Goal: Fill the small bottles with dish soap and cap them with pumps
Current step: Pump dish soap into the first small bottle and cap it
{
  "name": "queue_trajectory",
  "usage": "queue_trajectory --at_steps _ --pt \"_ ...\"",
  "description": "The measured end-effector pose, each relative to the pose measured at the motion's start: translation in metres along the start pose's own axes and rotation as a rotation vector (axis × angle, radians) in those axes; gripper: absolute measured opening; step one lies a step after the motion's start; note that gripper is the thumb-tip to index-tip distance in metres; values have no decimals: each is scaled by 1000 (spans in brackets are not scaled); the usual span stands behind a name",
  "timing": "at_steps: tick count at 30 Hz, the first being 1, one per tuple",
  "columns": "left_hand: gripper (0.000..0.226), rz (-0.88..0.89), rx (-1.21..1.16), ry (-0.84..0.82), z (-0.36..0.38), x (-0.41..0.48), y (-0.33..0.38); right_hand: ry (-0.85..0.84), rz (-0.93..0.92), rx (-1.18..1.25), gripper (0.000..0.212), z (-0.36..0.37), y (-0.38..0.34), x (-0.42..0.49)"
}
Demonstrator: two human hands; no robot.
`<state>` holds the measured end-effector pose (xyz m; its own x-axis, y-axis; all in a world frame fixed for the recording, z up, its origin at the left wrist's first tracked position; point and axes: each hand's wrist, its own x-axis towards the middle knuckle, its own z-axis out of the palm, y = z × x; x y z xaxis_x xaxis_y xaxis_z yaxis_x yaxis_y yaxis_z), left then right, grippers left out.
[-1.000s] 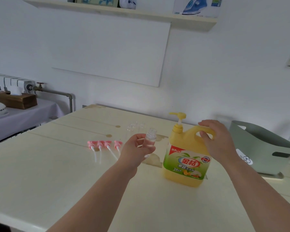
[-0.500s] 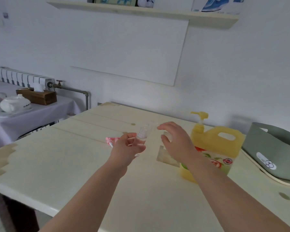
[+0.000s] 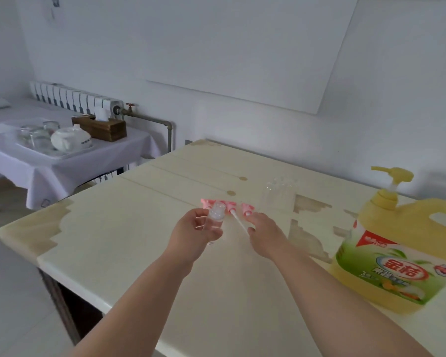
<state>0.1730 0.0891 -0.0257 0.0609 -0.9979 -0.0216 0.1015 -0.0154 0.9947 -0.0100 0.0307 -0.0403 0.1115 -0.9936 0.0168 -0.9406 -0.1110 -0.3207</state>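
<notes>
The left hand (image 3: 195, 231) is reaching out over the table (image 3: 119, 235) with the forearm stretched forward, palm turned inward, and its fingers and thumb are closing around a small clear bottle (image 3: 215, 218). The bottle is standing upright in that grasp, its open neck pointing up, raised just in front of the row of pink pumps (image 3: 227, 205).

The right hand (image 3: 264, 231) is lying low beside the left one, palm down, its fingers extending toward the pumps. Its fingertips are touching the rightmost pink pump head, while a white dip tube is running along the table just beside its index finger. Whether the hand is actually pinching a pump cannot be told; the fingers are looking loosely spread, not curled.

More empty clear bottles (image 3: 278, 194) are standing behind the pumps, farther from the person; they are faint and blurred.

To the right of the pumps, well apart from both hands, the large yellow dish soap jug (image 3: 402, 256) is standing upright with its yellow pump nozzle facing left. Its green and red label is showing large Chinese characters reading 金桔 and a "3" below them; the smaller print is too blurred to read.
</notes>
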Motion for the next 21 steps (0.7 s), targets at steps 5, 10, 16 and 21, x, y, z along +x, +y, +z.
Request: queue_trajectory --at_steps 5,10,16,21 --pt "46 -4 2 -26 -2 4 -3 -1 79 -104 40 2 0 11" --pt "51 -20 -16 -42 1 8 -4 145 201 -91 25 -8 1 4" --pt "44 -20 -43 -44 1 10 -6 127 81 48 34 3 -9 37" --pt "39 -23 -32 -30 -4 10 -6 71 75 -11 39 13 -10 51"
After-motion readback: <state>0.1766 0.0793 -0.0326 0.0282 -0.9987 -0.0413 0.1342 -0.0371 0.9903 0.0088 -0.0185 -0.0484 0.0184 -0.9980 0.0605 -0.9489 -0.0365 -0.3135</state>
